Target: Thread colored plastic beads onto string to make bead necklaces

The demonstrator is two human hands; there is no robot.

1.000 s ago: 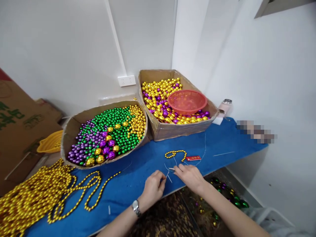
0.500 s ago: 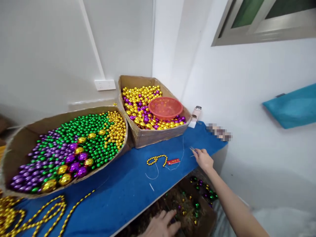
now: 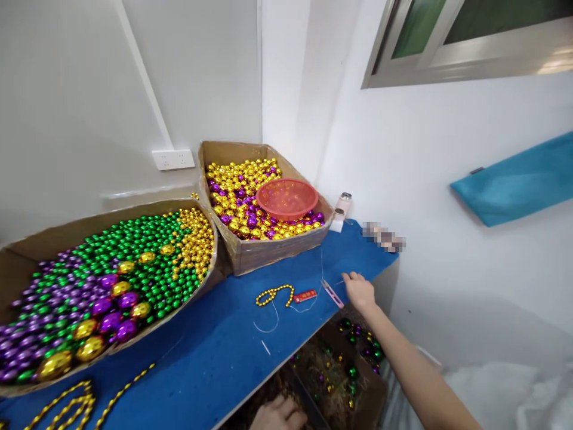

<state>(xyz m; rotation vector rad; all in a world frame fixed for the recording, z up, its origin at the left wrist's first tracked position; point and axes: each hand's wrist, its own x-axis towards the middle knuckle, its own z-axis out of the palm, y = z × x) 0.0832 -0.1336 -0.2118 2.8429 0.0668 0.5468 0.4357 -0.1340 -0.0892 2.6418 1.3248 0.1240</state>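
Observation:
My right hand (image 3: 359,291) is over the far end of the blue table (image 3: 215,352), with thumb and fingertips pinched on a thin needle-like piece (image 3: 339,282). Pink-handled thread snips (image 3: 333,294) lie on the cloth just left of it. Further left are a red label strip (image 3: 305,296) and a short string of gold beads (image 3: 275,293) with loose thread. At the bottom edge my left hand (image 3: 280,414) shows only in part, beyond the table's near edge. Its fingers are loosely bent and a little apart, and I see nothing in them.
Two cardboard boxes (image 3: 264,254) (image 3: 215,242) hold shiny beads; a red plastic bowl (image 3: 286,198) rests in the far one. A long gold bead strand (image 3: 125,391) lies front left. Below the table edge, a box (image 3: 333,382) contains scattered beads. A flask (image 3: 344,204) stands by the wall.
The snips have left my right hand and now lie on the table. My left hand has moved lower, its fingers more bent. The view has shifted slightly right.

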